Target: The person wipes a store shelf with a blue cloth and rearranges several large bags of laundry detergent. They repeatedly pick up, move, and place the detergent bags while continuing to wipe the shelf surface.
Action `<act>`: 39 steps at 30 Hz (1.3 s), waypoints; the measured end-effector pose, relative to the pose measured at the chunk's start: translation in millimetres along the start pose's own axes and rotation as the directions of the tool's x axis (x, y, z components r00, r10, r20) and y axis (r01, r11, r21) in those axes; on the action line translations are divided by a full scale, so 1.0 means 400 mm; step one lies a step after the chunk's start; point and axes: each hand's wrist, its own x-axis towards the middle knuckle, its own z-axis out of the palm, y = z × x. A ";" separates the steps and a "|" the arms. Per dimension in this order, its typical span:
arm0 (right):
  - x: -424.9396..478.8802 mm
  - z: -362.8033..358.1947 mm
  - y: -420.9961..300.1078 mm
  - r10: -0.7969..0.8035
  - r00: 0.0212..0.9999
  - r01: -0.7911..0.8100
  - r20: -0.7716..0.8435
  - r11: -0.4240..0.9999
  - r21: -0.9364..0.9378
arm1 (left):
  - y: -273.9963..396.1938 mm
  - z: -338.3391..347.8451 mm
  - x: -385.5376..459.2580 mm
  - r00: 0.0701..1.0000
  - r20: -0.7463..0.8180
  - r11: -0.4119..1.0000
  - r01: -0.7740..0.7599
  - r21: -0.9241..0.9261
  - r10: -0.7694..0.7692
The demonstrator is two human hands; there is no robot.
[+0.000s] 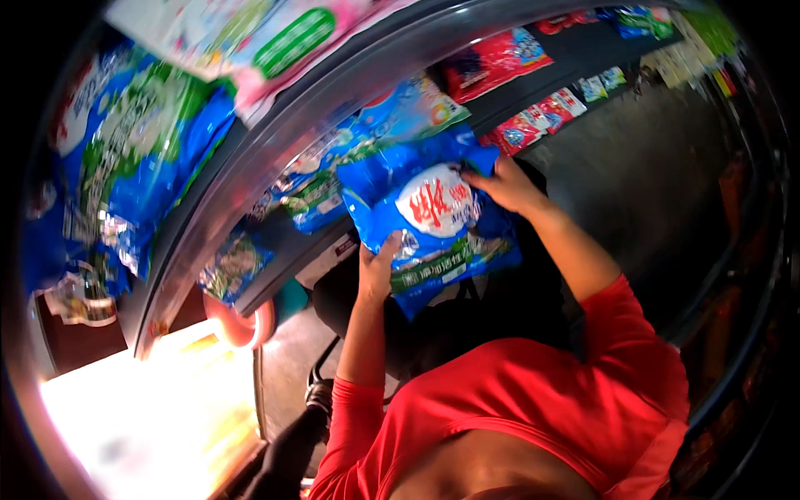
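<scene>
A large blue plastic bag [375, 219], probably laundry powder, with a white oval and a green band bearing writing, is held between both hands above my lap. My left hand [378, 269] grips its lower left edge, thumb on the front. My right hand [509, 184] holds its upper right corner, thumb on the front. Just behind it on a dark shelf lie a light blue floral bag [412, 106] and a blue and green bag [312, 200].
A metal shelf edge [250, 150] curves above the held bag. Large blue-green bags [137, 150] stand at left, and a pink and white bag [275, 44] on top. Red bags [494, 62] lie on the shelf at upper right. A pink round tub [240, 322] sits below.
</scene>
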 end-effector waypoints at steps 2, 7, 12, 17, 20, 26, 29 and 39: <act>0.061 -0.082 -0.027 0.034 0.997 -0.038 -0.076 0.998 -0.057 | 0.043 0.056 0.088 0.996 0.046 0.997 -0.077 0.030 0.076; 0.352 -0.427 -0.042 -0.168 0.947 0.044 -0.273 0.911 -0.409 | 0.231 0.339 0.313 0.976 0.204 0.989 -0.102 0.104 0.079; 0.503 -0.440 -0.135 -0.452 0.889 0.223 -0.077 0.572 -0.789 | 0.285 0.363 0.582 0.768 0.192 0.351 -0.480 0.804 0.611; 0.506 -0.318 -0.066 -0.494 0.869 0.076 0.012 0.110 -0.991 | 0.206 0.355 0.504 0.722 0.380 0.190 -0.572 0.798 0.578; 0.487 -0.323 -0.052 -0.414 0.910 0.088 0.001 0.191 -0.978 | 0.144 0.271 0.366 0.667 0.384 0.276 -0.664 0.695 0.638; 0.429 -0.302 -0.115 -0.463 0.886 0.092 -0.035 0.249 -0.964 | 0.141 -0.095 0.260 0.491 0.131 -0.035 -0.200 0.979 0.861; 0.278 -0.079 -0.205 -0.344 0.939 0.159 0.013 0.401 -0.902 | 0.129 -0.268 0.281 0.615 -0.215 0.299 -0.036 0.953 0.759; 0.305 0.196 0.047 -0.293 0.950 0.300 0.107 0.767 -0.567 | 0.119 -0.460 0.406 0.893 -0.170 0.801 -0.272 0.534 0.417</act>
